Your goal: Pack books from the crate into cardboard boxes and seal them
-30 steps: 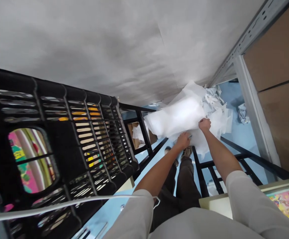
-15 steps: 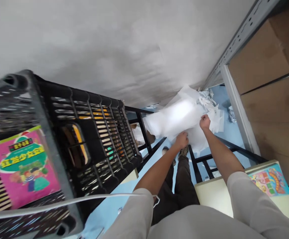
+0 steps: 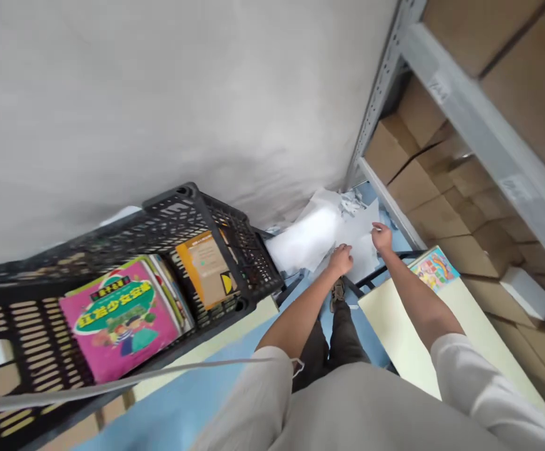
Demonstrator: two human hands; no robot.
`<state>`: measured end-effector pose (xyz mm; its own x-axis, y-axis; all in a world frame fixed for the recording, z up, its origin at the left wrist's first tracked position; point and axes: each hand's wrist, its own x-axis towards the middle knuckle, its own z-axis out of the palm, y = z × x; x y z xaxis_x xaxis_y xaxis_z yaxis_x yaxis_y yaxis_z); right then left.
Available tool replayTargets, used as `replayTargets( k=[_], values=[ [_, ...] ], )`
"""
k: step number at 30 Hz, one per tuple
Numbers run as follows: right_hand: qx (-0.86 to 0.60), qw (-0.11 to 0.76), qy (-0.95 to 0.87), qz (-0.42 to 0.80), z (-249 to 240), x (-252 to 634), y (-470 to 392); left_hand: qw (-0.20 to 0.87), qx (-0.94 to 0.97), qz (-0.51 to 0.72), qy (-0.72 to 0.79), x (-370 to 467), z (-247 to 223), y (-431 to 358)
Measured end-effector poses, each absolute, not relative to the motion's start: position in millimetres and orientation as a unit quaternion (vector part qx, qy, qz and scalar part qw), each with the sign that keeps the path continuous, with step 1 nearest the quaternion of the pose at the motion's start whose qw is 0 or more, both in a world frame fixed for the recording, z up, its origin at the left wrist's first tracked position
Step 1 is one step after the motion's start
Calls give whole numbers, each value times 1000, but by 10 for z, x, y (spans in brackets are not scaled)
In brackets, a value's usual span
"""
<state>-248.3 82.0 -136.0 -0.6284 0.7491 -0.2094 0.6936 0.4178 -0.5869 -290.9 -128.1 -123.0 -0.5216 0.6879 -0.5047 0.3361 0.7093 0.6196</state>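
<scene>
Some white paper: spread out just past the right end of the black crate
Left hand: right of the crate, over by the paper, fingers half curled, can't tell from here if it's pinching anything
Right hand: farther from the crate, fingers bunched near the paper's edge, can't tell there either
Pink book: inside the crate

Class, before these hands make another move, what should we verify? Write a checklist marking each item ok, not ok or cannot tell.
1. Left hand and right hand both visible: ok.
2. Firm grip on the white paper: cannot tell.
3. Paper tidy: not ok, crumpled scraps lie at its far side.
4. Pink book inside the black crate: ok.
5. Right forearm clear of the colourful book: cannot tell.
</scene>
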Motion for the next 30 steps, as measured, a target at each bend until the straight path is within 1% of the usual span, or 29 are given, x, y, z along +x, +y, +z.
replayTargets(
  k=[3,6,9,12,16,21,25,30],
  values=[
    [-500,93,-779,368,-842,-2011,660,364,356,228,830,-2792,-802,-1353],
    [-536,139,-742,379,-406,-1450,489,340,413,226,814,-2598,-417,-1410],
    [-563,184,-710,382,-115,-847,333,323,463,213,798,-2331,-124,-1400],
    [-603,211,-669,380,31,-201,166,316,508,182,780,-1997,66,-1342],
    [-660,223,-615,369,55,679,-145,320,572,127,744,-1489,171,-1285],
    [-702,225,-572,358,-74,1535,-569,338,641,53,687,-907,117,-1296],
    [-727,206,-542,368,-215,1954,-796,350,655,-23,669,-577,7,-1322],
    [-728,178,-551,368,-353,2287,-942,352,646,-62,675,-345,-119,-1331]
  ],
)
